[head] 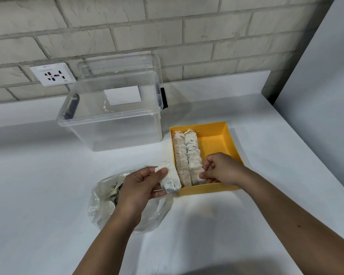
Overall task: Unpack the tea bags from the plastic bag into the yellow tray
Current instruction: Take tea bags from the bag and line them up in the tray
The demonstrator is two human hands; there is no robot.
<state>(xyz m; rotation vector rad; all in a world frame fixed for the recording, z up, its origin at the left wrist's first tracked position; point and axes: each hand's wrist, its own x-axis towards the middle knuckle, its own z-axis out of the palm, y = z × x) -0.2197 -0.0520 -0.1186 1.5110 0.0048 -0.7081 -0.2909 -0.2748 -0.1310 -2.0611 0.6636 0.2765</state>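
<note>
The yellow tray sits right of centre on the white counter. Two rows of tea bags stand along its left side; the right half shows bare yellow. My right hand is inside the tray's near end and pinches the nearest tea bag of the right row. My left hand grips a small stack of tea bags just left of the tray's near corner. Under my left wrist lies the crumpled clear plastic bag, with more tea bags showing dimly inside.
A clear plastic storage box stands behind and left of the tray, its lid leaning against the brick wall. A wall socket is left of it. A white panel bounds the counter on the right.
</note>
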